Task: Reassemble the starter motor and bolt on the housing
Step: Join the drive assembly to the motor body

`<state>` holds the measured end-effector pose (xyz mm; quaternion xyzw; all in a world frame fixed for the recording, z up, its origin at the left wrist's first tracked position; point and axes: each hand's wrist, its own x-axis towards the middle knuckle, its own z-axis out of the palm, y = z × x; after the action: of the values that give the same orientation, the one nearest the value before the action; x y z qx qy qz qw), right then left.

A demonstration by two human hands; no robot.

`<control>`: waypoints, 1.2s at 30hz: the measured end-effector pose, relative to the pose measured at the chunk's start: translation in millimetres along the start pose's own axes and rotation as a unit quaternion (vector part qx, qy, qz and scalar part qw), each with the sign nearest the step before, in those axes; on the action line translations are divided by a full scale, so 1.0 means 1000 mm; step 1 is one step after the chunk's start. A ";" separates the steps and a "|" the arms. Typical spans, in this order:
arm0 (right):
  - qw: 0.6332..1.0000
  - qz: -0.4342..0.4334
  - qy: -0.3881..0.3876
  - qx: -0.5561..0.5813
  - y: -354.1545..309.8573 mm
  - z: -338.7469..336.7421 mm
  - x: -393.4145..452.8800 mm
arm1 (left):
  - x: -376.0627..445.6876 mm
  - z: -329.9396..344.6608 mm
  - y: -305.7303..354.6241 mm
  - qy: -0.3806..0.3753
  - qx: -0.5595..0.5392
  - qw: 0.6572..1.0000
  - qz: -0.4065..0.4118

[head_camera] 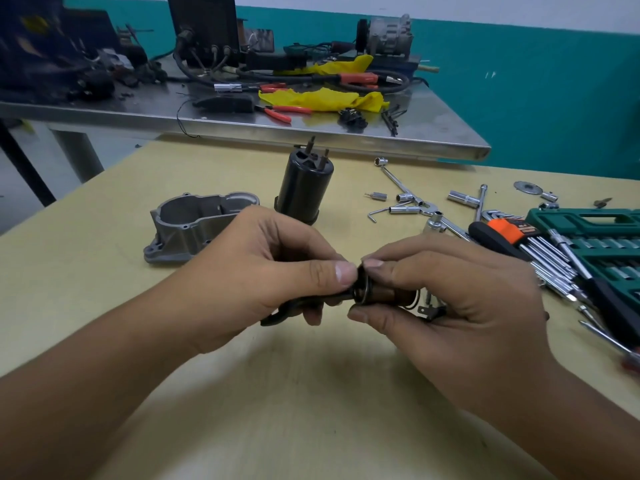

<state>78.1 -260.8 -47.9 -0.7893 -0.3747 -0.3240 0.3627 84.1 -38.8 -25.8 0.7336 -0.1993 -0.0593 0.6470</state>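
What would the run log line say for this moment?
both hands grip dark motor part | housing and black motor can on table | bolting not begun

Head-worn view – looking forward and down, close over wooden table (104, 323)

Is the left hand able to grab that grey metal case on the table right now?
Probably not right away. The left hand is busy gripping the dark motor part together with the right hand. The grey housing lies uncovered just behind it, so once it lets go, the way looks free.
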 end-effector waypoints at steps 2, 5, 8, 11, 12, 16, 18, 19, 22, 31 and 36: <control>1.000 -0.003 -0.014 -0.004 0.000 0.000 0.001 | 0.000 0.002 0.000 0.011 0.008 1.000 -0.005; 0.999 -0.014 -0.035 -0.028 0.000 -0.002 0.002 | 0.000 0.006 0.000 0.016 0.007 1.000 -0.002; 0.998 -0.019 -0.050 -0.037 0.001 -0.003 0.004 | 0.000 0.012 -0.004 0.039 -0.006 0.999 0.003; 0.997 -0.020 -0.060 -0.045 0.001 -0.004 0.005 | 0.000 0.013 -0.005 0.052 -0.017 0.999 0.004; 0.997 -0.020 -0.062 -0.047 0.001 -0.005 0.005 | 0.000 0.013 -0.005 0.052 -0.015 0.999 0.006; 0.999 0.002 -0.048 -0.024 0.001 -0.005 0.005 | 0.000 0.008 -0.007 0.035 -0.053 0.998 0.004; 0.999 0.027 -0.031 0.008 0.001 -0.006 0.005 | 0.000 0.007 -0.010 0.009 -0.108 0.994 0.018; 0.999 0.033 -0.023 0.016 0.001 -0.007 0.005 | 0.000 0.008 -0.011 -0.001 -0.131 0.991 0.026; 1.000 0.025 -0.005 0.007 0.000 -0.008 0.006 | 0.001 0.013 -0.014 -0.011 -0.172 0.984 0.039; 0.988 0.071 0.073 0.119 -0.014 0.006 0.000 | -0.001 0.033 -0.019 0.093 -0.246 0.962 0.068; 0.941 0.180 0.149 0.245 -0.029 0.025 -0.002 | 0.000 0.049 -0.015 0.102 -0.284 0.953 0.035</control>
<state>59.1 -228.1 -53.3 -0.6732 -0.2363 -0.2653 0.6485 70.0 -83.1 -47.8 0.5141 -0.1325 -0.0158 0.8473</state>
